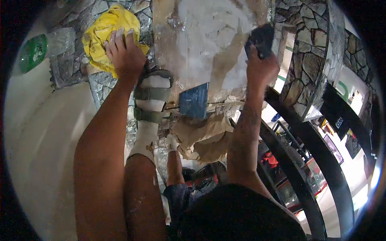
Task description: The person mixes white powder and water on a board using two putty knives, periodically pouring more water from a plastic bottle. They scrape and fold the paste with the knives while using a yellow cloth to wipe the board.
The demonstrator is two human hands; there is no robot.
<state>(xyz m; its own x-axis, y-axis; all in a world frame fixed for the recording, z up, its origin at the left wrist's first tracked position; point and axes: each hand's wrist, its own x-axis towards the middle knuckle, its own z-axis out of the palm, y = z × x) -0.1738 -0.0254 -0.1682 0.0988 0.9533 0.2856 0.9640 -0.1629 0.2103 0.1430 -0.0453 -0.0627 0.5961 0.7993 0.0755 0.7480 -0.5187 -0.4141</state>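
My left hand [125, 56] rests on a crumpled yellow cloth or plastic sheet [96, 34], its fingers stretched over the folds and their tips whitened. On the right, my right hand [261, 70] grips a dark, flat black pad [261, 40]; its exact kind is hard to make out. The pad is at the right edge of a brown board [165, 44] smeared with a whitish coating [209, 44]. A blue trapezoid scraper blade [194, 100] lies on the board's near edge, between my arms and touched by neither hand.
A sandalled foot [155, 94] in a white sock stands left of the board. Crumpled brown paper [205, 138] hangs below the near edge. Stone-patterned surfaces [311, 64] flank the board. Black curved bars [297, 116] border a drop on the right. A green-ended clear bottle [34, 52] lies far left.
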